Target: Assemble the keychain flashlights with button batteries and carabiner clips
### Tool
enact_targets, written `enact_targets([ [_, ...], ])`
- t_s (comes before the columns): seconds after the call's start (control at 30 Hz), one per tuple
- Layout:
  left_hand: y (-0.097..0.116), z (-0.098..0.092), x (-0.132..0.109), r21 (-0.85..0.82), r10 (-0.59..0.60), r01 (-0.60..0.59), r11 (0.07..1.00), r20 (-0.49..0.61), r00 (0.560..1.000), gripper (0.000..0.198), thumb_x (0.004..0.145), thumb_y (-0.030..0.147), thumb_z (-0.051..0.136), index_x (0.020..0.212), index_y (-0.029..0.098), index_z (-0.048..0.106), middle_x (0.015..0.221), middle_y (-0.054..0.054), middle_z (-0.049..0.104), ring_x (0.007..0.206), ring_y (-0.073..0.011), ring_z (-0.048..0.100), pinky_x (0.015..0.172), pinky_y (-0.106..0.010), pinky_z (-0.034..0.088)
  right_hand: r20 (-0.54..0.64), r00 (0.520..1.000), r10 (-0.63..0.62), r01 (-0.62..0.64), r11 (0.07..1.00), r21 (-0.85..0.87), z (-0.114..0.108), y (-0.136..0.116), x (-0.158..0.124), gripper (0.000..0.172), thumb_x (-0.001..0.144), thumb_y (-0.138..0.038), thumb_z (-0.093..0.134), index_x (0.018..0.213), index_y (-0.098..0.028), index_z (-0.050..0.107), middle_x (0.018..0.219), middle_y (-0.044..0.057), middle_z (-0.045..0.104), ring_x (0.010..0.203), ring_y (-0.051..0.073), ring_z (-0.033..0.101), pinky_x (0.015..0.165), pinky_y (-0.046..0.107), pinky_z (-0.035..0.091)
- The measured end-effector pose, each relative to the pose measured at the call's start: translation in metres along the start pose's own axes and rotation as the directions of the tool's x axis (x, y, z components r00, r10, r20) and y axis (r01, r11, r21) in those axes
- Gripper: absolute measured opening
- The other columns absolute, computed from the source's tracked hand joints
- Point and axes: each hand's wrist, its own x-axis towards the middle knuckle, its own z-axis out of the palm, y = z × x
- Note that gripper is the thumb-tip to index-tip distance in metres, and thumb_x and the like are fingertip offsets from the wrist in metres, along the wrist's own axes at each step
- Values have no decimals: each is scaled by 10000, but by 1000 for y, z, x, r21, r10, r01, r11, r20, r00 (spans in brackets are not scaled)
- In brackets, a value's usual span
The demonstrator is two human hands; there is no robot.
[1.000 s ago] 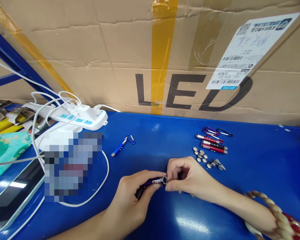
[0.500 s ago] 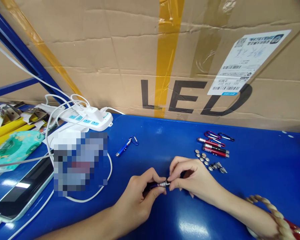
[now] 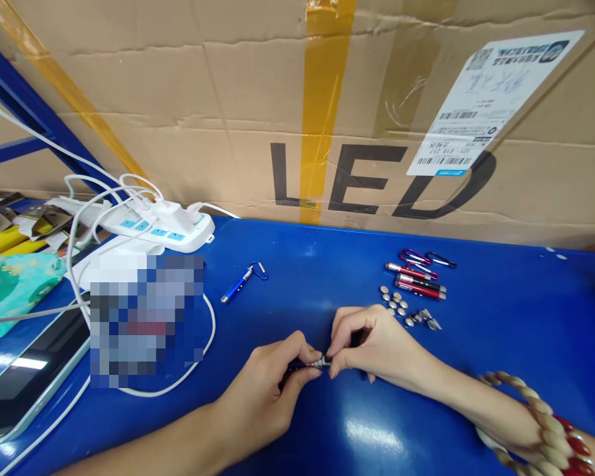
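My left hand (image 3: 265, 390) is closed round a small dark purple keychain flashlight (image 3: 305, 364), holding it level just above the blue table (image 3: 327, 277). My right hand (image 3: 374, 347) pinches the silver end of that same flashlight between thumb and fingers. Behind my right hand lie several button cell batteries (image 3: 394, 301), some small metal end caps (image 3: 421, 319) and a few red flashlights (image 3: 416, 281) with carabiner clips. A blue flashlight (image 3: 238, 287) with a clip lies alone farther left.
A big cardboard box marked LED (image 3: 367, 119) walls off the back of the table. At the left are a white power strip (image 3: 158, 228) with white cables, a phone (image 3: 27, 370), a blurred patch and a green packet (image 3: 10, 287).
Both hands stay on the purple flashlight, and the gap at its silver end has closed a little. The view shifted slightly; nothing on the table moved.
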Motion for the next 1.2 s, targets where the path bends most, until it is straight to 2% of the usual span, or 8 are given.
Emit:
enact_targets([
  [0.17, -1, 2, -1, -13, 31, -31, 999, -61, 998, 142, 844, 70, 494, 782, 198, 498, 760, 4, 655, 692, -103, 626, 651, -156, 476, 2, 1000, -22, 22, 1000, 2, 0, -3, 0, 180, 517, -246, 831, 539, -147, 683, 564, -43, 545, 363, 19, 433, 259, 116, 347],
  [0.3, 0, 3, -2, 0, 112, -113, 994, -114, 987, 168, 847, 50, 485, 779, 204, 480, 732, 11, 621, 687, -106, 620, 633, -156, 479, 24, 1000, -11, 11, 1000, 10, 1, -5, -1, 195, 540, -256, 821, 547, -139, 665, 503, -38, 554, 396, 39, 468, 299, 130, 340],
  [0.43, -2, 5, -4, 58, 171, -166, 984, -107, 979, 182, 858, 43, 469, 791, 212, 459, 740, 7, 607, 683, -122, 608, 627, -184, 477, 67, 997, 43, -43, 999, 1, 0, -7, -2, 216, 555, -275, 813, 556, -132, 651, 472, -38, 555, 402, 46, 479, 325, 137, 331],
  [0.63, -6, 7, -6, 136, 223, -209, 968, -97, 970, 188, 873, 36, 449, 808, 213, 453, 750, 7, 603, 659, -120, 589, 617, -193, 472, 75, 996, 50, -50, 999, -10, 0, -9, -2, 246, 556, -301, 811, 558, -132, 632, 455, -46, 544, 387, 44, 466, 335, 141, 342],
  [0.87, -2, 3, -2, 137, 134, -122, 983, -82, 988, 253, 884, 59, 472, 1060, 226, 543, 894, -6, 666, 797, -123, 639, 730, -184, 489, 57, 996, 75, -73, 997, -23, 1, -7, -1, 295, 579, -362, 791, 599, -135, 605, 402, -61, 519, 331, 38, 427, 306, 134, 334],
  [1.07, 2, -5, 6, 94, 8, -2, 996, -64, 998, 180, 892, 112, 469, 948, 214, 605, 860, -1, 681, 762, -136, 639, 720, -208, 490, 82, 995, 51, -43, 994, -101, 0, -1, 1, 301, 622, -399, 759, 639, -138, 610, 429, -60, 534, 325, 28, 407, 298, 123, 313],
  [1.2, 3, -5, 9, 85, -10, 14, 996, -55, 998, 169, 884, 117, 462, 910, 204, 605, 833, -1, 679, 735, -136, 637, 700, -210, 487, 95, 995, 17, -6, 994, -111, 1, -2, 0, 305, 659, -423, 728, 659, -142, 610, 439, -66, 527, 315, 23, 389, 292, 120, 311],
])
